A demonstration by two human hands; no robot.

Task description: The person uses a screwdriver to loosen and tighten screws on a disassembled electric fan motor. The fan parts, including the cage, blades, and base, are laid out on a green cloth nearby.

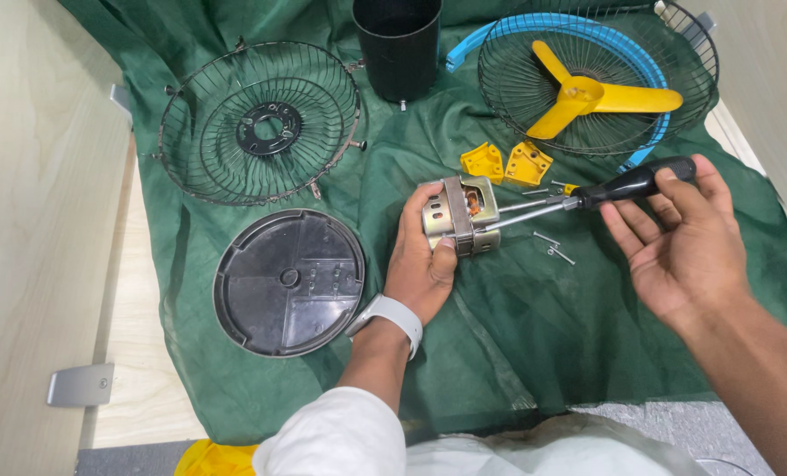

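Observation:
My left hand (420, 260) grips a small metal fan motor (458, 214) with copper windings, held over the green cloth (534, 335). A shaft sticks out of the motor to the right. My right hand (684, 238) holds a black-handled screwdriver (627, 185) whose metal shank reaches into the motor's side. Two yellow plastic brackets (506, 163) lie just beyond the motor. Loose screws (554, 248) rest on the cloth under the screwdriver shank.
A rear wire fan guard (257, 123) lies at upper left, a black round base plate (287, 282) below it. A black cylinder (398, 44) stands at the top. The front guard with blue rim (653, 53) holds a yellow blade (587, 92). Wooden floor lies left.

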